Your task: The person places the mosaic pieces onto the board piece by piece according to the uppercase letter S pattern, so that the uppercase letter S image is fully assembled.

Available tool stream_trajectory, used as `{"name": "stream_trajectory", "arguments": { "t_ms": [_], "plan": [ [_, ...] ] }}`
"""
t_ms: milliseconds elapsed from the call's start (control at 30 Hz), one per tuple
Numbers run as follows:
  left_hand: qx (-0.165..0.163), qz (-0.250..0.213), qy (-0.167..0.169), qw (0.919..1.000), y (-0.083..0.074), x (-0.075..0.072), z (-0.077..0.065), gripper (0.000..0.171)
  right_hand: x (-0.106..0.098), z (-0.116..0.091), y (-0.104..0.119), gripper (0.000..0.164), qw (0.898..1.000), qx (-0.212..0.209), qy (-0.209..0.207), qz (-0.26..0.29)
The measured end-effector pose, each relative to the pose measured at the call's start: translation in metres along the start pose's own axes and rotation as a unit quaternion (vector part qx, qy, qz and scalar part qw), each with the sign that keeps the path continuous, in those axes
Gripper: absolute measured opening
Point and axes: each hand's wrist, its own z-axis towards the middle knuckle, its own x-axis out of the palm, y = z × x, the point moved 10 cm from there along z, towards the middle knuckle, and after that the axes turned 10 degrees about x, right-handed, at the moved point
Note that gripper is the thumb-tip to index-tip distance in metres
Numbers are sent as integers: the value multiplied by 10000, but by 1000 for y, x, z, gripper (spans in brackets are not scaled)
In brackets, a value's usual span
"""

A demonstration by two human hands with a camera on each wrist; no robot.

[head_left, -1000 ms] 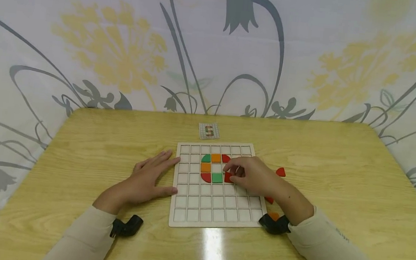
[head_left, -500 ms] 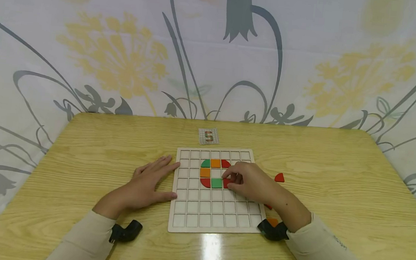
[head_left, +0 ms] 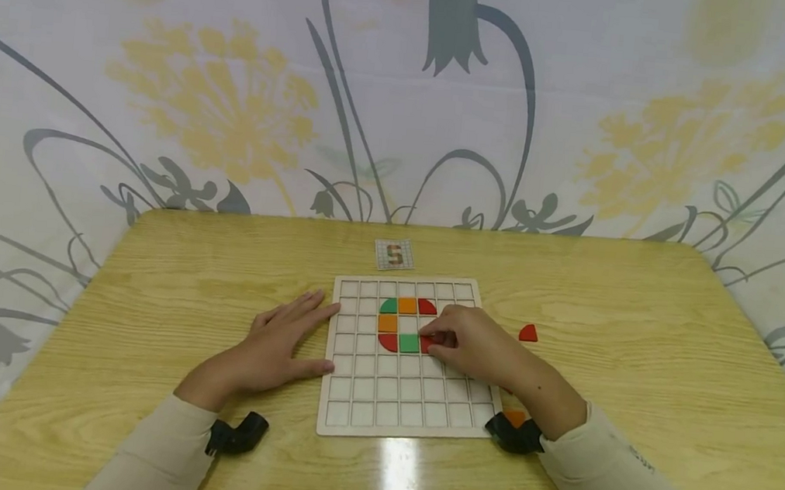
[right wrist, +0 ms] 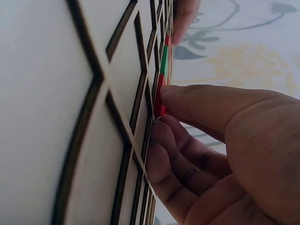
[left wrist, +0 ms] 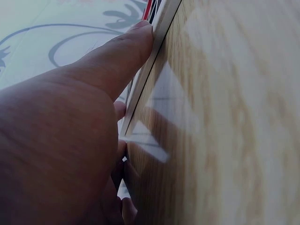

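My right hand (head_left: 475, 346) is over the pale grid board (head_left: 385, 413) and pinches a red tile (head_left: 426, 346) beside a green square (head_left: 409, 344). From the right wrist, the thumb presses on the red tile (right wrist: 160, 98), with the other fingers curled beneath it; its exact shape is partly covered. On the same board sit a green quarter-round (head_left: 389, 305), orange squares (head_left: 407, 305) and red quarter-rounds (head_left: 388, 342). My left hand (head_left: 267, 355) lies on the table with fingers extended, its thumb and fingertips touching the board's left edge.
A small card (head_left: 395, 254) with a grid and an S-like coloured pattern lies behind the board. Right of the board are a loose red quarter-round (head_left: 528, 333) and an orange piece (head_left: 514, 417), partly behind the wrist camera. A floral cloth (head_left: 377, 103) hangs behind the table.
The head view has tilted slightly, so the board appears a little lower than one second ago. My right hand stays at the red tile, and my left hand keeps its place at the board's edge.
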Motion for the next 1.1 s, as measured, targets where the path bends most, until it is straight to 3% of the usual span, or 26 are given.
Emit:
{"name": "stream_trajectory", "arguments": {
  "t_ms": [200,400,1100],
  "plan": [
    [1,13,-25,10000,1,-2,2,83,-1,-1,7,25,9988,-124,-55,-472],
    [22,-30,-50,10000,0,-2,0,82,-1,-4,7,26,9976,15,-149,-669],
    [21,-66,-10,10000,-2,-1,-1,83,-7,-9,9,29,9977,83,63,-676]
  ]
}}
